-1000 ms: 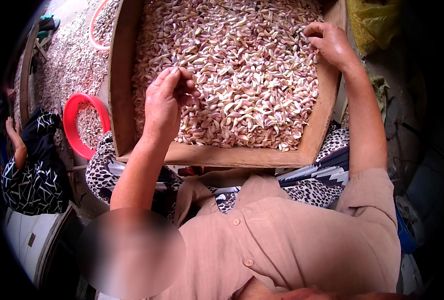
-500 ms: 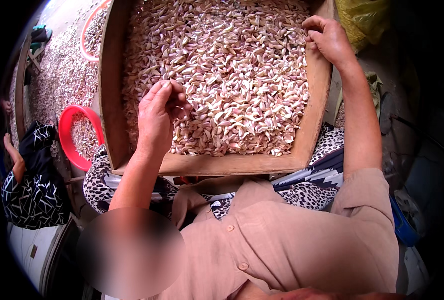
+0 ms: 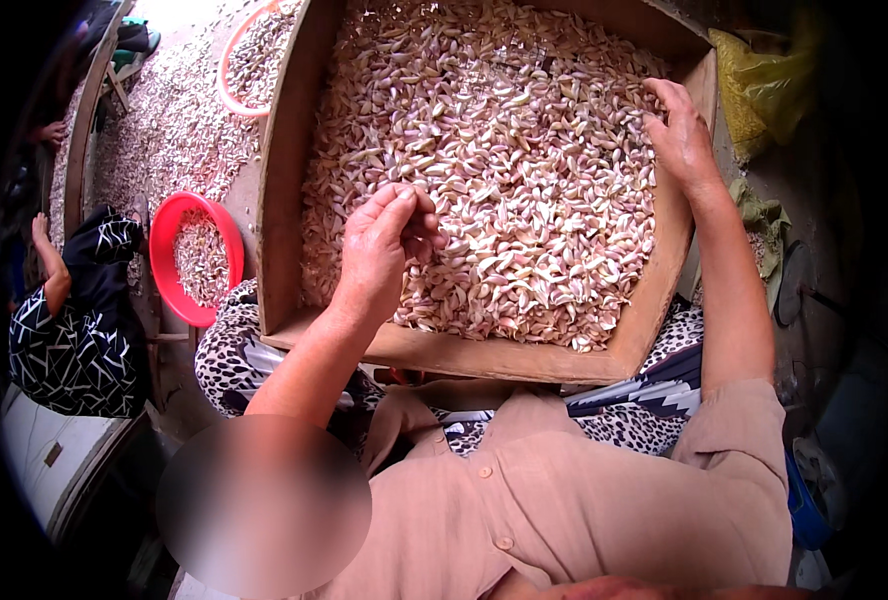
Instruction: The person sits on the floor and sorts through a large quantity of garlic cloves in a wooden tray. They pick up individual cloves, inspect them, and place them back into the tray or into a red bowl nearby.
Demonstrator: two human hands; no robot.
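A shallow wooden tray [image 3: 504, 358] rests across my lap, spread with pinkish-white garlic cloves [image 3: 544, 220]. Over its left half is my left hand [image 3: 389, 225], the thumb pressed to curled fingers. Whatever may be in that pinch is too small to make out. By the right wall of the tray, my right hand [image 3: 682, 135] hangs just inside, its bent fingers apart above the cloves at the edge. I see nothing held in it.
Left of the tray stands a red basin [image 3: 171, 300] holding cloves, and a second pinkish basin [image 3: 226, 75] lies farther off. More cloves cover the floor [image 3: 169, 130]. A person [image 3: 74, 350] in black-and-white patterned clothing sits at left. A yellow bag [image 3: 764, 90] is at right.
The whole view has shifted, so the tray appears farther right and lower. My right hand's fingers have spread from a tighter curl. My left hand keeps its pinch.
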